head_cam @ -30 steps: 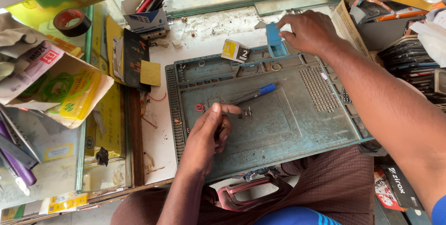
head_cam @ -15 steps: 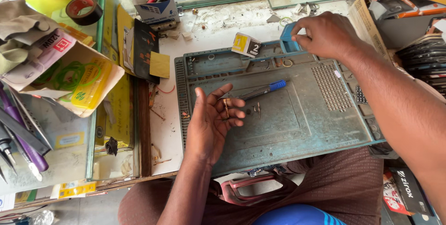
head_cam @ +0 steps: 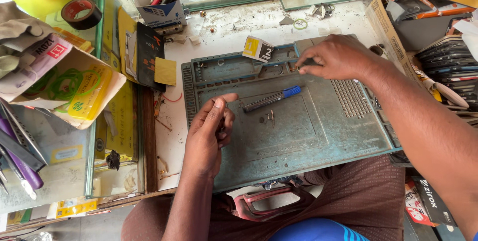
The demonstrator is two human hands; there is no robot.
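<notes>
A worn teal work mat (head_cam: 298,141) lies on the bench in front of me. My left hand (head_cam: 211,134) hovers over its left part, fingers curled in under the thumb; nothing shows inside it. A dark screwdriver with a blue end (head_cam: 273,99) lies on the mat just to its right, with a few tiny screws (head_cam: 267,117) below the tool. My right hand (head_cam: 338,57) reaches into the small compartments along the mat's far edge, its fingertips pinched on a small dark part (head_cam: 307,62). A little yellow-and-white box (head_cam: 258,48) stands on that edge.
A box of pens and tools (head_cam: 164,2) stands at the back left, beside a roll of black tape (head_cam: 81,13) and an open carton (head_cam: 74,86). Hand tools (head_cam: 17,156) lie on glass at far left. A box of phone parts (head_cam: 438,47) sits at right. A red-framed stool (head_cam: 269,201) shows below.
My left hand lifted off the mat and curled its fingers. My right hand came down from the blue item at the far edge to the compartments; that blue item is out of sight now.
</notes>
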